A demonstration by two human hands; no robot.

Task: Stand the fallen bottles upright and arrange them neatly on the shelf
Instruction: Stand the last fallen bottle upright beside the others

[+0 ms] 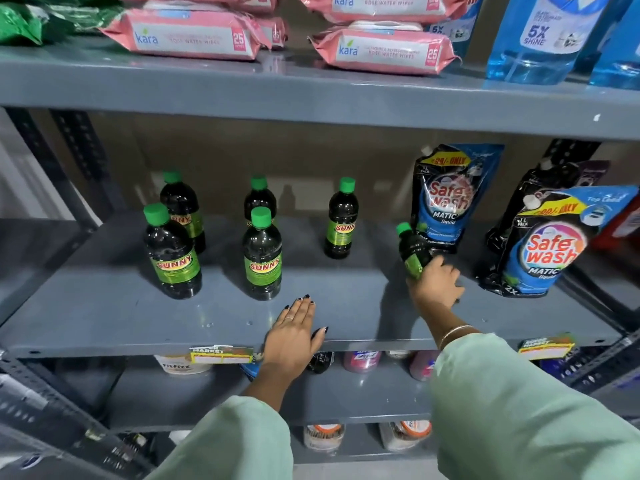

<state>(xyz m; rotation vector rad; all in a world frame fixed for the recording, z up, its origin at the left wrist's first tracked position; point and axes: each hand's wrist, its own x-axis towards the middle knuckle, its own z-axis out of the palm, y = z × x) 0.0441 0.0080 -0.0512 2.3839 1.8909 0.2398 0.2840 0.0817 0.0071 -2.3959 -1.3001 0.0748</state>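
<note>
Several dark Sunny bottles with green caps stand upright on the grey shelf (pixel 104 317): a front-left one (pixel 172 252), one behind it (pixel 181 209), a front-middle one (pixel 262 256), one behind that (pixel 259 199), and a lone one (pixel 341 220) further right. My right hand (pixel 436 284) grips the lower part of another Sunny bottle (pixel 412 249), which tilts to the left, cap up, just above the shelf. My left hand (pixel 294 330) lies flat on the shelf's front edge, fingers together, holding nothing.
Safe Wash pouches stand at the right: one (pixel 450 199) right behind the held bottle, another (pixel 550 244) leaning nearer the front. The shelf above carries pink wipe packs (pixel 384 50) and blue bottles (pixel 550 36). Lower shelves hold jars and bottles.
</note>
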